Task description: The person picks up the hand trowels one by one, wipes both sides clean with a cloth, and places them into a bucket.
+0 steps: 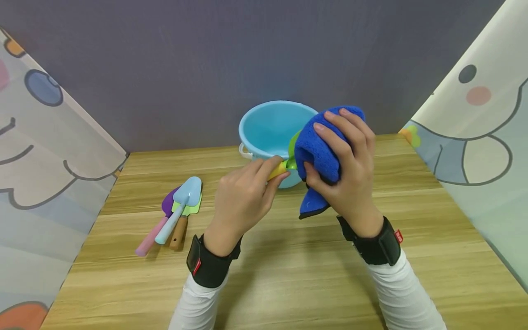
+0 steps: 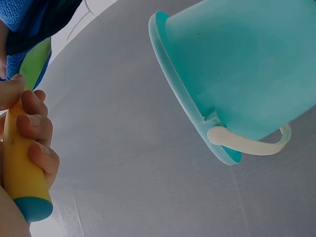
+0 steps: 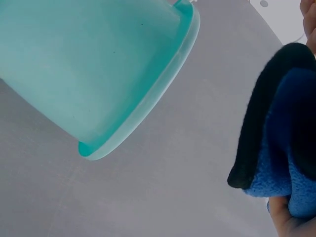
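Observation:
My left hand (image 1: pixel 243 197) grips the yellow handle of a small garden trowel (image 1: pixel 277 171) with a green blade. In the left wrist view the handle (image 2: pixel 25 165) ends in a teal cap, and the fingers curl round it. A blue cloth (image 1: pixel 308 140) with black edging is folded over the trowel's blade, hiding most of it. Through the cloth my right hand (image 1: pixel 356 167) holds the blade, its fingers on top and thumb at the near side. The right wrist view shows the cloth (image 3: pixel 269 182) hanging in folds, with the hand mostly hidden.
A light blue bucket (image 1: pixel 266 126) with a white handle (image 1: pixel 245 151) stands behind the hands, against the grey wall. On the table's left lie a light blue trowel (image 1: pixel 189 195), a purple one with a pink handle (image 1: pixel 150 237), and a green one with a wooden handle (image 1: pixel 178 233).

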`<action>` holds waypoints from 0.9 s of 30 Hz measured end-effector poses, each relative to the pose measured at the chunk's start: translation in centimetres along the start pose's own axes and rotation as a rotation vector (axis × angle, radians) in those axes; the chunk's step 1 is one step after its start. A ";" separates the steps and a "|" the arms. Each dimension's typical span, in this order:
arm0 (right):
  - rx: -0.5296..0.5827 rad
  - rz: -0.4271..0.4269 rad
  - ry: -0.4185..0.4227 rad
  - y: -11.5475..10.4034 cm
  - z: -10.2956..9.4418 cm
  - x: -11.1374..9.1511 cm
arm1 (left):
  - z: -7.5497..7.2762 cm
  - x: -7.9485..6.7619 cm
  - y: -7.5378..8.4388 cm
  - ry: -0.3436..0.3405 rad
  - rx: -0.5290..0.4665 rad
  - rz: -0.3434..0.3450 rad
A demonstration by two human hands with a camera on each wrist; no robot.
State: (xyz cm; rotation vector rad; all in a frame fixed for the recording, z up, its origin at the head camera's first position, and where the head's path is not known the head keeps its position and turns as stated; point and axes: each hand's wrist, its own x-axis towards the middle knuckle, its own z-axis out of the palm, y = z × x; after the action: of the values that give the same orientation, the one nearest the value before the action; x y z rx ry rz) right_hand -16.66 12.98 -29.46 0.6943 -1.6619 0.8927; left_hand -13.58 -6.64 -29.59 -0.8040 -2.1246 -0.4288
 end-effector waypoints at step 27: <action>0.049 0.040 0.046 0.1 -0.8 0.6 | -0.3 -0.1 0.2 0.037 0.025 0.046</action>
State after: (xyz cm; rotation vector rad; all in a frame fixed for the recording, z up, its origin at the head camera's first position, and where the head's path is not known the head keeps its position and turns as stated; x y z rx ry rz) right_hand -16.48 13.71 -28.81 0.6712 -1.6224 0.9742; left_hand -13.25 -6.67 -29.46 -0.8228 -2.0696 -0.3892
